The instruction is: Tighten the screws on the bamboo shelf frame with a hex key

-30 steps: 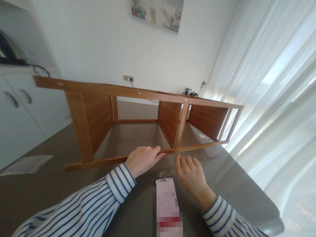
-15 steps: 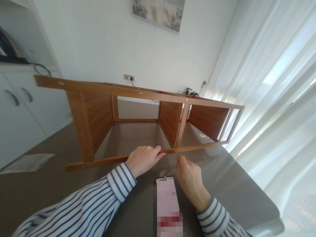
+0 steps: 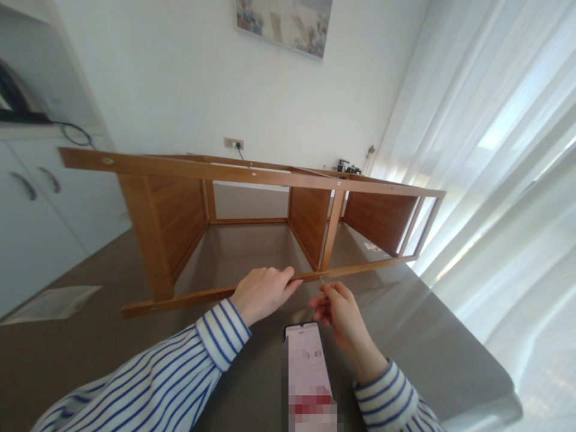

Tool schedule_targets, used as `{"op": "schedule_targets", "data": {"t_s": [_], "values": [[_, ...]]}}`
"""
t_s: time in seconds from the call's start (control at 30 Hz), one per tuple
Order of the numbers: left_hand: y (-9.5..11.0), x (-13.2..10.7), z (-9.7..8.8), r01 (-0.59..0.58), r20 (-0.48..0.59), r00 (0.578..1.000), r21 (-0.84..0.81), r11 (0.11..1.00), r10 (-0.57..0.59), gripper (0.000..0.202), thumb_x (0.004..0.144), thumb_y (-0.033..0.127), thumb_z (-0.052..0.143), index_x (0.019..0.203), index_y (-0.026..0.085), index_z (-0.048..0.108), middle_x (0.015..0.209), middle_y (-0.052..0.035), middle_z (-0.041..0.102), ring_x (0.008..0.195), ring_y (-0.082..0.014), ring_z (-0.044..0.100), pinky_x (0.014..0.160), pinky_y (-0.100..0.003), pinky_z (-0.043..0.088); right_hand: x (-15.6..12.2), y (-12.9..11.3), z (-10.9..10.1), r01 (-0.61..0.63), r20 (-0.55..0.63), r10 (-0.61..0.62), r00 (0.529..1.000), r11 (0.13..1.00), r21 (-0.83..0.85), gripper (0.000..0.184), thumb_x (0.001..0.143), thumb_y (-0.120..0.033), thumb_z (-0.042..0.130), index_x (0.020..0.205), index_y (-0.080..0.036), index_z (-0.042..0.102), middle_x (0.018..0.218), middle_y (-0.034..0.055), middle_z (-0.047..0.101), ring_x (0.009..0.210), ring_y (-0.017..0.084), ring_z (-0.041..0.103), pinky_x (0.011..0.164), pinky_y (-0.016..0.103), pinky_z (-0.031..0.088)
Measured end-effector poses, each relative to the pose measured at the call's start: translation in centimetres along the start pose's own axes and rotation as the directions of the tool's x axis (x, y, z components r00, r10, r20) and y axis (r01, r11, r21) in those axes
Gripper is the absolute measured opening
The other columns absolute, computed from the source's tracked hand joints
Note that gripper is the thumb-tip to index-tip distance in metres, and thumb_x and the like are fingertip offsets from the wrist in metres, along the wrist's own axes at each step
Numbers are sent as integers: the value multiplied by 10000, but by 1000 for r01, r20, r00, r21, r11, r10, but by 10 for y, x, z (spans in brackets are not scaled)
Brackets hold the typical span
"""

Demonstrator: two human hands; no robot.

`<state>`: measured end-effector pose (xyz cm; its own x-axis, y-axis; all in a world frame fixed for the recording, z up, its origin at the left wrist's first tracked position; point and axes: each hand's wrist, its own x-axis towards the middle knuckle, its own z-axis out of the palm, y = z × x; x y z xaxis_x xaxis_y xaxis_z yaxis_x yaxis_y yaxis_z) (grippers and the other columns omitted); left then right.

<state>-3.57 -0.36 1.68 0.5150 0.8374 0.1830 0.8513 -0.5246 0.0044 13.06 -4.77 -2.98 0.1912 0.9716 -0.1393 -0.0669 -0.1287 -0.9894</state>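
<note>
A brown wooden shelf unit (image 3: 333, 231) lies on its side, its open frame facing me. My left hand (image 3: 265, 295) is closed around the unit's near lower rail (image 3: 198, 298), left of the middle upright. Just right of it, my right hand (image 3: 342, 312) pinches a thin metal hex key (image 3: 321, 280) between thumb and forefinger, the other fingers loosely curled. The key's tip meets the rail where the upright joins it; only a short length of shaft shows. Screw heads show along the upper rail (image 3: 180, 168).
A phone (image 3: 308, 360) with a lit screen lies on the grey-brown table (image 3: 432, 342) between my forearms. A flat plastic bag (image 3: 51, 303) is at the left. White cabinets (image 3: 40, 204) stand on the left, sheer curtains (image 3: 508, 180) hang on the right, and small black items (image 3: 346, 167) sit behind the unit.
My right hand has rolled over around the hex key, its lower fingers now loosened and showing. My left hand stays on the rail. The view has shifted slightly.
</note>
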Motion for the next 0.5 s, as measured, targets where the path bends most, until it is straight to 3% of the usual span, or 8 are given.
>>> {"op": "schedule_targets", "data": {"t_s": [0.17,0.37,0.5], "values": [[0,4,-4,-4,57,998,-34,999,6,468,921,499,257,884,196,611,801,-107,695,749,-268,671,634,-345,458,-1,-3,1,-30,4,29,1000,994,105,271,730,-439,518,828,-202,429,574,15,645,384,91,514,372,176,246],[-1,18,2,25,89,996,-65,998,-20,515,842,617,351,825,182,628,835,-134,695,806,-300,667,652,-356,462,0,-3,1,-41,21,38,999,986,160,286,700,-450,555,790,-203,442,558,2,621,398,92,514,383,187,252],[-2,27,3,-45,137,988,-198,979,74,374,886,465,373,856,190,624,876,-108,700,811,-251,671,640,-304,455,2,-3,2,-48,16,46,999,984,173,261,701,-432,539,783,-202,445,544,-8,609,404,92,507,397,191,261]]}}
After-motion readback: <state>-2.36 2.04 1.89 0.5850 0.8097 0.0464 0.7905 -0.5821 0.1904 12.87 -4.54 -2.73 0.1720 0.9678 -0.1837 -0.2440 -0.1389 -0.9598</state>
